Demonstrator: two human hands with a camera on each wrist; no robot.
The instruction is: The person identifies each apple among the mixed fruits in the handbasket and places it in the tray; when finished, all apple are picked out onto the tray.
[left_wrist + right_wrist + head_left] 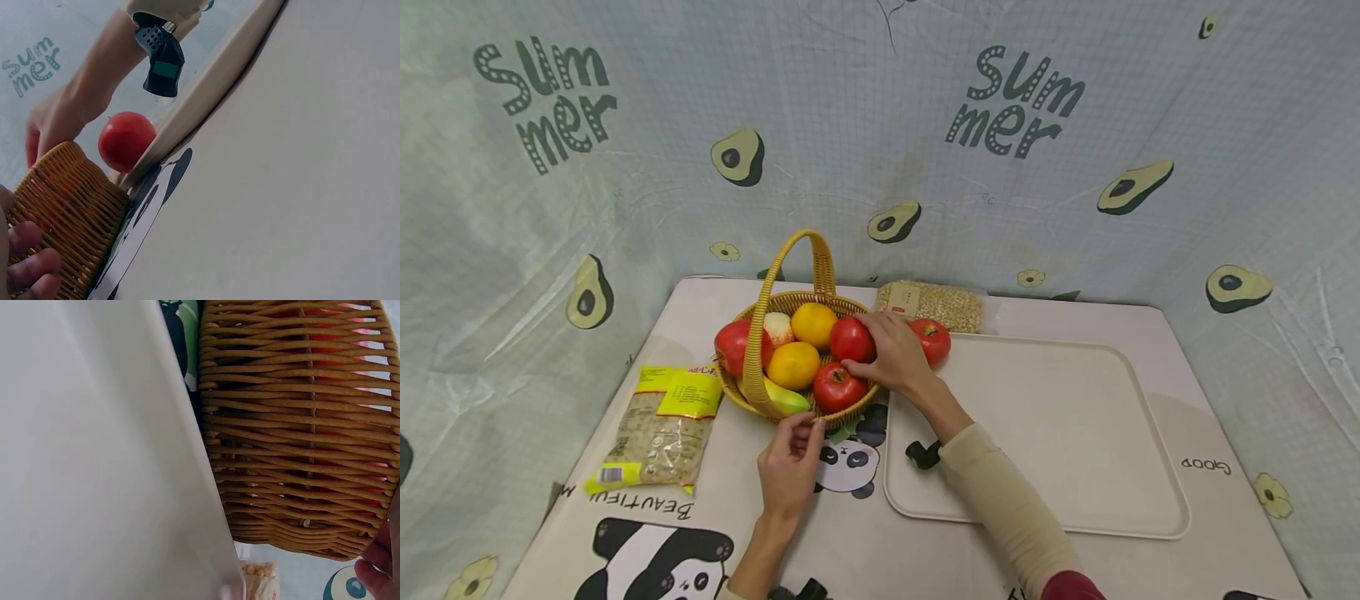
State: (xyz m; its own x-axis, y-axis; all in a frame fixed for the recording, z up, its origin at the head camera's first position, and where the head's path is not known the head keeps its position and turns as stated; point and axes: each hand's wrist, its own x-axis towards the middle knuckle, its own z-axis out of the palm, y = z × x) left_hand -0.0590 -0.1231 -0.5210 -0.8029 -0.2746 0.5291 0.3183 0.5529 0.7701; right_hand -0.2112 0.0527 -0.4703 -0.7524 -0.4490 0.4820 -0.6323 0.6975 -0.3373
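A yellow wicker basket [850, 421] with a tall arched handle holds several fruits. Among them are a red apple [852, 340], a second red apple [840, 388] in front, two orange fruits [793, 366] and a banana [786, 398]. My right hand [895, 354] reaches over the basket's right rim, fingers and thumb around the rear red apple. At the front rim, my left hand [792, 468] pinches the wicker edge. In the left wrist view its curled fingers [34, 269] lie beside the basket wall; the right wrist view shows only part of the right fingers [378, 562].
Right of the basket lies a large beige tray [1037, 433]. Another red apple [931, 342] sits by its far left corner, near a bag of grains [943, 307]. A yellow-and-clear food packet [662, 429] lies left. A printed curtain [850, 125] rises behind the table.
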